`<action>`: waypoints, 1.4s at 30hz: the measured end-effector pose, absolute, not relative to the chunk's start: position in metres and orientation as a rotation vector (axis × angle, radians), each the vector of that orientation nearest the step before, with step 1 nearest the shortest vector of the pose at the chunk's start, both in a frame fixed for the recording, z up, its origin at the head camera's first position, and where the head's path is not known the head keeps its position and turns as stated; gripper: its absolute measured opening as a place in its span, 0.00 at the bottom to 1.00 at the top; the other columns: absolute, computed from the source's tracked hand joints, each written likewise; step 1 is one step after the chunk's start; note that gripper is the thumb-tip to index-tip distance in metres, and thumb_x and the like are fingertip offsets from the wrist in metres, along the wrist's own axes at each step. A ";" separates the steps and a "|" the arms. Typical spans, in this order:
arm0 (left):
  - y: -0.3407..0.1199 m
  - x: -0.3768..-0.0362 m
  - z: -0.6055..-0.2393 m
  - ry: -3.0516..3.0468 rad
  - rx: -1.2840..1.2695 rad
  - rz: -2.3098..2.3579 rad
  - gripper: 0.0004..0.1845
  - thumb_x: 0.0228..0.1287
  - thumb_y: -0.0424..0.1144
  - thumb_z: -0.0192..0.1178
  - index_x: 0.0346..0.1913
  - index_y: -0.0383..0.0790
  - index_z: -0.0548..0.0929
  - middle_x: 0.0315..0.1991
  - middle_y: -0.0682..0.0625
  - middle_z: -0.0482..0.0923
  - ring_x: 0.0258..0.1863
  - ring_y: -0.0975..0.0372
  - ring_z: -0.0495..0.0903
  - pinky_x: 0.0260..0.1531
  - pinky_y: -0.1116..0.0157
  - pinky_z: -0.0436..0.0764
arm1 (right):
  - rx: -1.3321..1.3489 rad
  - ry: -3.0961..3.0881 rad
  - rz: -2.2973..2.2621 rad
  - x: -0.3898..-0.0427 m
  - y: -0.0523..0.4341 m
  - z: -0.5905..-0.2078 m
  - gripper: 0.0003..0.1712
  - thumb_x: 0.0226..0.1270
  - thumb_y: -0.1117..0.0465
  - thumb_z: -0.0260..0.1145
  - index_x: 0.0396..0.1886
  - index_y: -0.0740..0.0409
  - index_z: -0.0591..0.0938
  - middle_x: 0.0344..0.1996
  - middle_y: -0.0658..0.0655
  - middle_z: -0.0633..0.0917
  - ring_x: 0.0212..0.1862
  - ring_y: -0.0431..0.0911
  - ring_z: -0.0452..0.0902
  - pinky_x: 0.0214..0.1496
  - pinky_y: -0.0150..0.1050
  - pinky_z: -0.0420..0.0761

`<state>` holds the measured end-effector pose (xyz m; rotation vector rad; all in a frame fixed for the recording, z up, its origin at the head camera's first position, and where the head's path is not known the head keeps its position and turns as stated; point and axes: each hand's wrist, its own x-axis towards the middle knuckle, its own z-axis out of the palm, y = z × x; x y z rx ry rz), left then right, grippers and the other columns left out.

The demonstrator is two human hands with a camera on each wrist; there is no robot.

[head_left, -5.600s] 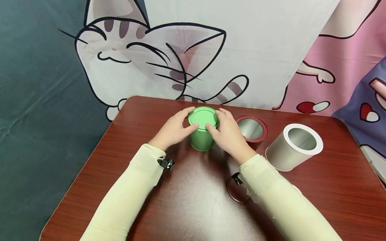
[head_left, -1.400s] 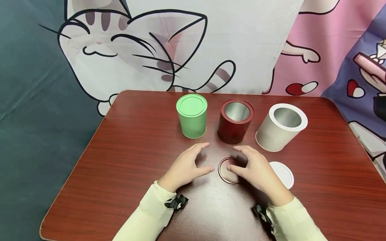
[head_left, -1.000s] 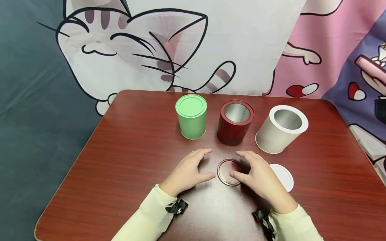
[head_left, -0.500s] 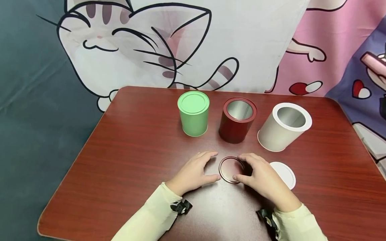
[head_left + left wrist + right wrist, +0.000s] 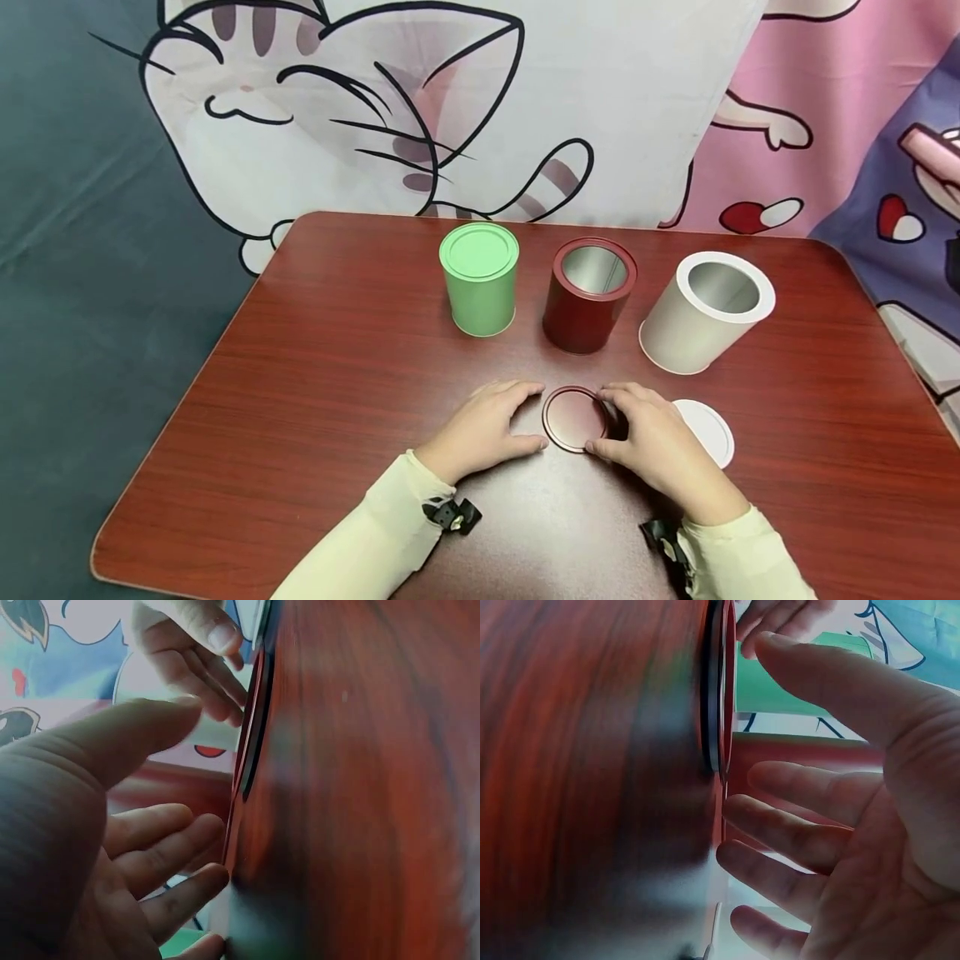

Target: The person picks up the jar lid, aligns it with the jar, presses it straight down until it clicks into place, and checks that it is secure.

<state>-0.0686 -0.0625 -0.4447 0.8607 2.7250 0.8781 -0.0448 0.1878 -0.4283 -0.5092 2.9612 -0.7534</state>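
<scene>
Dark-red round metal lid (image 5: pixel 573 419) flat on red-brown wood-grain table (image 5: pixel 300 383), right of frame centre | left hand (image 5: pixel 480 429): fingers extended, left of lid | right hand (image 5: pixel 660 437): fingers loosely spread at lid's right rim, contact unclear | upper centre to right: lidded green cylindrical tin (image 5: pixel 482 292), open-topped dark-red tin (image 5: pixel 579 318), open-topped off-white tin (image 5: pixel 684 329)

Pale cream sleeves cover our arms: the left sleeve (image 5: pixel 367 529) at seven o'clock in the head view, the right sleeve (image 5: pixel 742 558) near five. Both crease softly toward the cuffs, leaving our left hand (image 5: pixel 483 427) and right hand (image 5: pixel 656 446) bare. We wear a black, angular wrist piece (image 5: pixel 453 516) by the left cuff, at six o'clock, with a small pale spot, and another black piece (image 5: pixel 663 540) by the right cuff, near five.
</scene>
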 end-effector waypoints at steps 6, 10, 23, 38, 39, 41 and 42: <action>-0.060 -0.071 -0.445 2.716 0.890 0.833 0.37 0.59 0.53 0.71 0.68 0.40 0.75 0.65 0.49 0.76 0.66 0.57 0.73 0.68 0.56 0.68 | -0.507 2.963 -0.719 -0.045 0.189 -0.426 0.37 0.49 0.51 0.80 0.56 0.66 0.82 0.56 0.64 0.82 0.60 0.62 0.75 0.61 0.62 0.70; -0.059 -0.072 -0.446 2.700 0.900 0.810 0.39 0.58 0.52 0.71 0.69 0.38 0.73 0.67 0.47 0.73 0.69 0.56 0.69 0.70 0.56 0.65 | -0.519 2.971 -0.700 -0.046 0.189 -0.424 0.37 0.48 0.51 0.80 0.55 0.67 0.83 0.55 0.65 0.82 0.59 0.63 0.75 0.61 0.62 0.71; -0.050 -0.071 -0.447 2.720 0.924 0.727 0.37 0.56 0.53 0.71 0.66 0.38 0.77 0.70 0.47 0.70 0.71 0.55 0.66 0.71 0.56 0.64 | -0.563 2.976 -0.679 -0.047 0.194 -0.428 0.35 0.42 0.56 0.82 0.51 0.70 0.85 0.53 0.63 0.83 0.59 0.59 0.77 0.66 0.68 0.63; -0.054 -0.071 -0.450 2.705 0.893 0.762 0.38 0.57 0.53 0.71 0.68 0.38 0.76 0.70 0.48 0.70 0.71 0.55 0.65 0.72 0.55 0.61 | -0.630 3.048 -0.597 -0.049 0.192 -0.435 0.32 0.43 0.56 0.81 0.49 0.68 0.85 0.51 0.61 0.84 0.54 0.62 0.78 0.62 0.61 0.70; -0.054 -0.071 -0.451 2.703 0.893 0.778 0.38 0.57 0.52 0.71 0.68 0.38 0.76 0.70 0.47 0.70 0.71 0.55 0.66 0.72 0.55 0.62 | -0.634 3.053 -0.598 -0.049 0.192 -0.435 0.32 0.43 0.56 0.81 0.49 0.68 0.85 0.50 0.61 0.84 0.54 0.62 0.78 0.61 0.60 0.71; -0.055 -0.071 -0.452 2.702 0.900 0.816 0.37 0.57 0.52 0.71 0.67 0.37 0.76 0.68 0.47 0.72 0.70 0.55 0.67 0.71 0.55 0.63 | -0.639 3.056 -0.607 -0.049 0.192 -0.435 0.31 0.43 0.56 0.80 0.48 0.67 0.86 0.49 0.60 0.85 0.53 0.61 0.79 0.58 0.59 0.73; -0.055 -0.070 -0.453 2.703 0.906 0.839 0.36 0.57 0.51 0.72 0.66 0.37 0.77 0.67 0.47 0.73 0.70 0.55 0.68 0.71 0.55 0.64 | -0.639 3.054 -0.616 -0.049 0.192 -0.435 0.30 0.44 0.56 0.80 0.48 0.66 0.86 0.48 0.59 0.85 0.52 0.61 0.79 0.57 0.58 0.74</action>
